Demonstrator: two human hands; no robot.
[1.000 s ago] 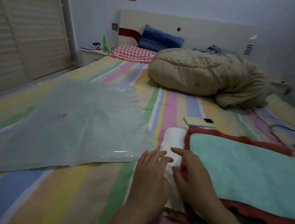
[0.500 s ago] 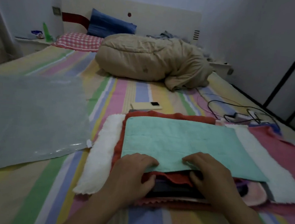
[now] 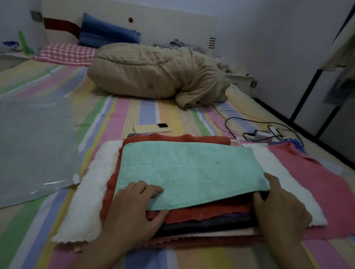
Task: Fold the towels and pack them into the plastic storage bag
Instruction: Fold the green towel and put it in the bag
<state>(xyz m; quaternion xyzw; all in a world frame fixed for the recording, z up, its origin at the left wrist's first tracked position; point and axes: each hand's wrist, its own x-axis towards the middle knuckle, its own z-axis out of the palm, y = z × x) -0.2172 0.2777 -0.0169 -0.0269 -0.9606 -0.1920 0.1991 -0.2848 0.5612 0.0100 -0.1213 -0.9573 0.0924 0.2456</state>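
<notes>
Both hands pinch the near edge of the mint towel (image 3: 190, 173) atop the towel stack (image 3: 204, 219) on the bed (image 3: 148, 113) — left hand (image 3: 137, 207) and right hand (image 3: 281, 208), fingers above, thumbs beneath. The plastic storage bag (image 3: 24, 147) lies flat, just left.

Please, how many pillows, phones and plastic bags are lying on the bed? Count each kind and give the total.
Pillows: 2, a blue fabric pillow and a red-checked flat pillow
Phones: 1, a cream slab phone
Plastic bags: 1, a clear flat storage bag
Total: 4

Beige quilt (image 3: 155, 77) bundled on striped bed (image 3: 148, 115); phone (image 3: 152, 128) near; cables (image 3: 257, 130) right.
</notes>
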